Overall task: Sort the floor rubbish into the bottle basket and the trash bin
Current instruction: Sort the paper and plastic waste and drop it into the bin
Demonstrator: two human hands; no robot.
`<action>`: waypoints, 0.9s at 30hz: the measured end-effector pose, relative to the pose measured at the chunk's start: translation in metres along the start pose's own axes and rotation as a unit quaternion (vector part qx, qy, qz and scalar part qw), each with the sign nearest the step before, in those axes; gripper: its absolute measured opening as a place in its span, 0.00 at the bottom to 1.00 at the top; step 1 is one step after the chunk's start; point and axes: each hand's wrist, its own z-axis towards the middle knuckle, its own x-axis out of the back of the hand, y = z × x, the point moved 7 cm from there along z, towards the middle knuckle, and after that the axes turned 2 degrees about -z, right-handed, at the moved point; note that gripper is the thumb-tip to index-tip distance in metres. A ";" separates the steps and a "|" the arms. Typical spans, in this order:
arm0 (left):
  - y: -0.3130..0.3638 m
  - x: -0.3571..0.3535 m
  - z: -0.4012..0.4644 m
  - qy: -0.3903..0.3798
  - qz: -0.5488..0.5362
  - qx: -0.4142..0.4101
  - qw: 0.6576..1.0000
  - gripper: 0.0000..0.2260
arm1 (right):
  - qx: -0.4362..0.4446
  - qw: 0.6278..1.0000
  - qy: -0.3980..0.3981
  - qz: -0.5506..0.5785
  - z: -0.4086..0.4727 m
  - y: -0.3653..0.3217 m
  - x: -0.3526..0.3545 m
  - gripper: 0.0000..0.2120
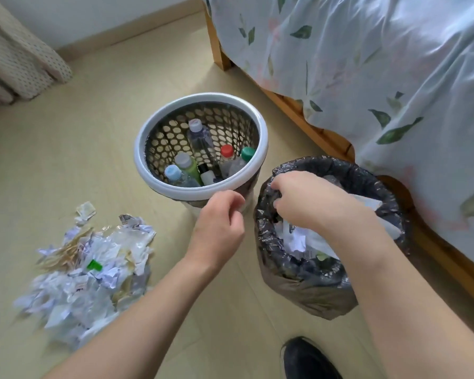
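Observation:
A round white-rimmed bottle basket [151, 132] with a perforated wall stands on the floor and holds several plastic bottles [200, 138]. To its right stands the trash bin [312, 291], lined with a black bag and holding crumpled paper. My right hand [304, 198] is over the bin's near-left rim, fingers curled down at the bag's edge; whether it grips anything I cannot tell. My left hand [219, 228] hovers between basket and bin, fingers loosely curled, holding nothing visible. A pile of crumpled paper and plastic wrappers [91, 272] lies on the floor at the left.
A bed with a wooden frame [312, 127] and a leaf-print sheet [381, 77] fills the right side, close behind the bin. A dotted curtain [19, 56] hangs at the far left. My black shoe [307, 359] is at the bottom edge.

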 end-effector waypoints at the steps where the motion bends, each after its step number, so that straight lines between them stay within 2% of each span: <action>1: -0.015 0.012 -0.007 0.006 0.008 0.011 1.000 0.09 | 0.031 1.000 -0.003 0.003 -0.001 -0.021 -0.005 0.07; 4: -0.065 0.040 -0.031 0.004 0.034 0.057 0.998 0.10 | 0.127 0.992 -0.015 0.013 -0.004 -0.080 -0.031 0.12; 8: -0.149 0.087 -0.074 0.026 0.076 0.146 0.986 0.09 | 0.212 0.972 -0.079 0.059 -0.010 -0.163 -0.087 0.17; 14: -0.271 0.142 -0.156 0.031 0.104 0.288 0.951 0.07 | 0.254 0.957 -0.134 0.045 -0.007 -0.256 -0.176 0.14; 18: -0.333 0.159 -0.206 0.044 0.120 0.346 0.930 0.09 | 0.233 0.954 -0.177 0.070 -0.001 -0.287 -0.239 0.14; 21: -0.355 0.165 -0.215 0.067 0.121 0.357 0.924 0.07 | 0.212 0.964 -0.132 0.093 0.019 -0.302 -0.253 0.15; 24: -0.367 0.168 -0.208 0.085 0.122 0.344 0.927 0.08 | 0.227 0.967 -0.068 0.096 0.042 -0.329 -0.251 0.17; 27: -0.373 0.169 -0.194 0.094 0.124 0.322 0.934 0.11 | 0.235 0.969 -0.053 0.065 0.058 -0.354 -0.259 0.19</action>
